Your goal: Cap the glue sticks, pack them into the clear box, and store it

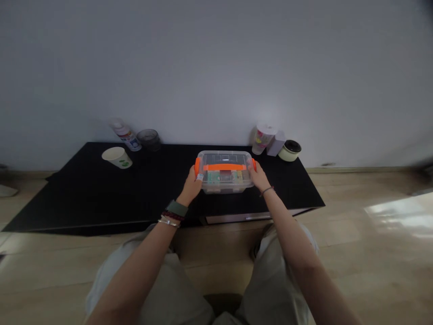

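A clear plastic storage box (225, 183) with an orange carry handle and orange side latches is between my hands, over the middle of the black table. Through its lid I see small green, dark red and yellowish items, too small to name. My left hand (192, 185) grips the box's left end at the latch, thumb on top. At the opposite end, my right hand (259, 177) is closed round the right latch side. The lid lies on the box. Whether its base touches the tabletop I cannot tell.
On the black table (152, 194), a paper cup (117, 157), a spray can (126, 135) and a dark glass bowl (149, 139) stand at left. A clear patterned cup (262, 140), a pale carton (276, 144) and a cream pot (290, 151) stand at right, near the wall (216, 72).
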A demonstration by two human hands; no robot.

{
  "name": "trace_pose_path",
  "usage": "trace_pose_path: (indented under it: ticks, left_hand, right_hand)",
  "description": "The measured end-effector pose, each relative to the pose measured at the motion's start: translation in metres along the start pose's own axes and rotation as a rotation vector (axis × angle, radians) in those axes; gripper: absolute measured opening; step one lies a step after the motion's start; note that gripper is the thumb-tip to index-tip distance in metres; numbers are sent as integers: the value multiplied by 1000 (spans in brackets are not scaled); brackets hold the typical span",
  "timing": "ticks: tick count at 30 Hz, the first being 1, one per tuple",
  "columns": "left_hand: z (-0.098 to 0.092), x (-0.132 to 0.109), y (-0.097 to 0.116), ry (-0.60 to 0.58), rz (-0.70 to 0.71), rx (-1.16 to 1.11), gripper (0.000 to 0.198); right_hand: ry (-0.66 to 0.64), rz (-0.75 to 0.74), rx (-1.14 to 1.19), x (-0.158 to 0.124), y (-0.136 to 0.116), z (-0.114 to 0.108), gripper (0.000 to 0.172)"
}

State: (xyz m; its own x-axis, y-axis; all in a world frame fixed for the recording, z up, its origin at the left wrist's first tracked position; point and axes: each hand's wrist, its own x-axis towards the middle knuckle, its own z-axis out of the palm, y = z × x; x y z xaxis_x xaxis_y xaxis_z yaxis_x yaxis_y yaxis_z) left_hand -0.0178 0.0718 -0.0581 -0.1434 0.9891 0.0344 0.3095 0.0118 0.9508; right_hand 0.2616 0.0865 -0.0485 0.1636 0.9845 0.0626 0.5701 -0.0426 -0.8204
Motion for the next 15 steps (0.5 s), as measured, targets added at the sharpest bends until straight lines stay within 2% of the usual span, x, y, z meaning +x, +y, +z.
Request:
trace_pose_path:
  ticks: [10, 13, 15]
  left_hand:
    - [-1, -1, 2, -21, -21, 8, 56]
    - [-1, -1, 2, -20, -23, -21, 58]
    - [0, -1, 2, -19, -35, -42, 59]
  right_hand:
    - [-5, -22, -134, -1, -6, -1, 51]
    - [113, -83, -244, -13, -23, -10, 54]
    - [223, -213, -349, -31, -41, -20, 56]
